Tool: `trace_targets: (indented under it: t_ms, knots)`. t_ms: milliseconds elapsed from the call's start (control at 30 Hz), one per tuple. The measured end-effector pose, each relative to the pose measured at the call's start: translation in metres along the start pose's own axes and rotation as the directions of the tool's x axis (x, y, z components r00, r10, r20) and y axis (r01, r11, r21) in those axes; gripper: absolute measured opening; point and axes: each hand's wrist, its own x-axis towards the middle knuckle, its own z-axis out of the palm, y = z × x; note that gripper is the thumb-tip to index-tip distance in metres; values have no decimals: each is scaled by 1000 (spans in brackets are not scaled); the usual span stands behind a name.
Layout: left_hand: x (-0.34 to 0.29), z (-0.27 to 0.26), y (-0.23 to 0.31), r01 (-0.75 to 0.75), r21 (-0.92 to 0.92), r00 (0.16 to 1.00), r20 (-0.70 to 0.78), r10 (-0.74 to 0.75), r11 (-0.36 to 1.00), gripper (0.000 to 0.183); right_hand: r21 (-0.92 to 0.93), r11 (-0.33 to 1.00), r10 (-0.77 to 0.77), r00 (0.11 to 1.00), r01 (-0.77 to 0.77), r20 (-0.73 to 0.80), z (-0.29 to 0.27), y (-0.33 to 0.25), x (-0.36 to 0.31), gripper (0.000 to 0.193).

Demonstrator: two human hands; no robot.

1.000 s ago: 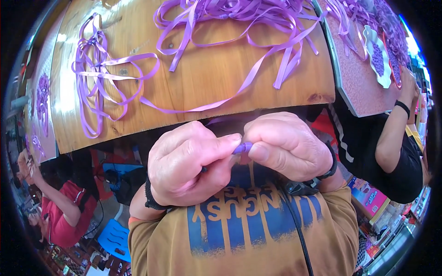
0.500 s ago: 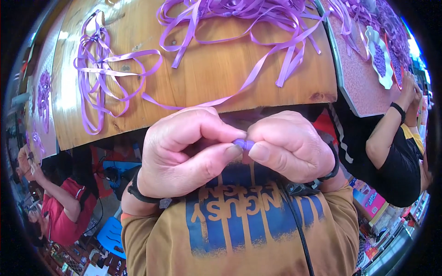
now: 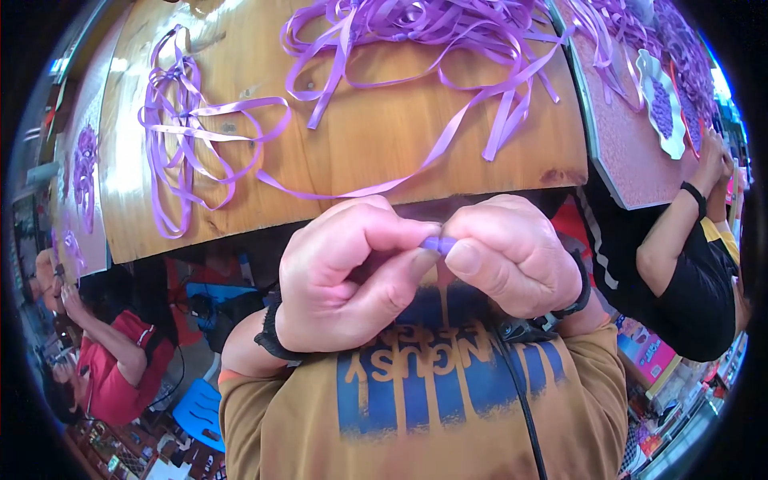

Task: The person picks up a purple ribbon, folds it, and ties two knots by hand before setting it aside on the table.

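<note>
Close in front of my chest, just off the table's near edge, my left hand (image 3: pixel 352 276) and my right hand (image 3: pixel 512 256) meet. A small purple piece (image 3: pixel 438 244) is pinched between both thumbs and index fingers. Its ends disappear under the fingertips, so I cannot tell its exact kind. Beyond my hands, a loose strand of purple ribbon (image 3: pixel 384 186) runs along the wooden table (image 3: pixel 360 144) near its edge. It leads up toward a big tangled pile of purple ribbons (image 3: pixel 416 32) at the far side.
Looped purple ribbons (image 3: pixel 184 120) lie on the table's left. To the right, a pink-topped table (image 3: pixel 628 160) bears a white scalloped dish (image 3: pixel 674 136) of small purple pieces and more ribbon. Co-workers sit on both sides, one in a red shirt (image 3: pixel 128 376), another in black (image 3: pixel 680 296). A blue stool (image 3: pixel 200 412) stands lower left.
My left hand has shifted a little right, closer to my right hand. The purple piece stays pinched between them, now slightly further right in view.
</note>
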Motion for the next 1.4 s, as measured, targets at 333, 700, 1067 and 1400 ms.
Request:
trace_targets:
  t_ms: [333, 700, 1067, 1400]
  knots:
    - [0, -2, -5, -169, 16, 985, 26, 169, 985, 27, 129, 986, -108, 994, 106, 2, 3, 0, 4, 29]
    - [-4, 4, -5, -420, 177, 896, -77, 438, 890, 27, 38, 974, -223, 974, 224, -29, 10, 0, 10, 29]
    - [-1, -2, -6, -421, 336, 889, -33, 457, 843, 27, 85, 968, -233, 972, 234, -27, 11, 5, 16, 29]
    - [2, -84, 35, 212, -227, 789, -534, -303, 951, 4, 194, 976, 129, 984, -103, -124, -11, 4, 2, 52]
